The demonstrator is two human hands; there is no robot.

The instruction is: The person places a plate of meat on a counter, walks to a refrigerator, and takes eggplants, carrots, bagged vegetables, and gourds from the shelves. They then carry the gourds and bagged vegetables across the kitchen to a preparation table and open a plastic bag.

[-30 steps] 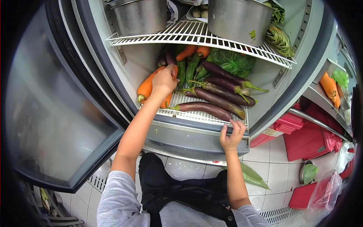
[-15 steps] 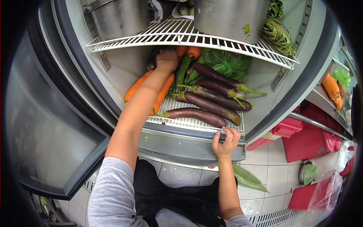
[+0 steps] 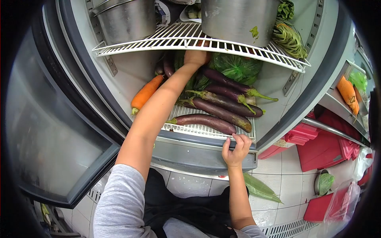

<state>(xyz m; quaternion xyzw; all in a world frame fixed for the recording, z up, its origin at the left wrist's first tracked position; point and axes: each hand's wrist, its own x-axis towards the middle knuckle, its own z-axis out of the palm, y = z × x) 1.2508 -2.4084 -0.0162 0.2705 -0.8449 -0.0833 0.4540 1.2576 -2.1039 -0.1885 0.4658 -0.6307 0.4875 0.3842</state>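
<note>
My left hand [image 3: 196,58] reaches deep into the fridge, under the upper wire shelf [image 3: 186,41]. The shelf's bars cover its fingers, so what they touch is hidden. Several purple eggplants [image 3: 220,109] lie across the lower wire rack [image 3: 190,130] to the right of my left arm. A green plastic bag [image 3: 237,65] of vegetables sits behind them. On the other side of the arm lies an orange carrot [image 3: 147,94]. My right hand [image 3: 238,150] has its fingers bent over the fridge's front edge [image 3: 198,143], close to the nearest eggplant's end.
Metal pots [image 3: 240,22] and leafy greens [image 3: 291,37] stand on the upper shelf. The fridge door [image 3: 59,131] is swung out at left. Red bins [image 3: 321,146], more carrots [image 3: 349,95] and a bowl of greens [image 3: 324,182] are at right. A long leaf [image 3: 262,188] lies on the floor.
My left hand has moved right and farther under the upper shelf. One front carrot and the orange ones at the back no longer show. My right hand stays on the edge.
</note>
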